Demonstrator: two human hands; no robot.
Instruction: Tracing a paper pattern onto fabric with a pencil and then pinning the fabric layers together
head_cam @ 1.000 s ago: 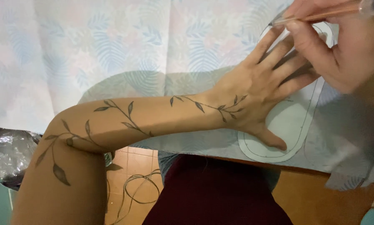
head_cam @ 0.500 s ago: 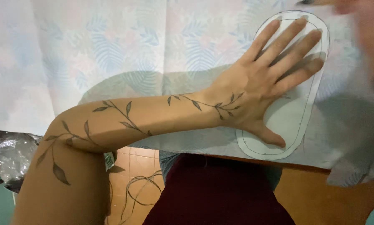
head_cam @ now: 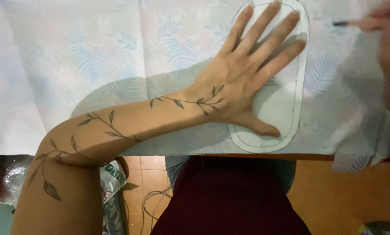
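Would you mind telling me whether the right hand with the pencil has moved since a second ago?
Yes. The right hand with the pencil has pulled rightward, off the fingertips of the left hand and clear of the white oval template.

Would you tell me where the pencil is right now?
In the head view the pencil is at the upper right, held in the right hand, its dark tip just right of the oval paper pattern that the left hand presses flat.
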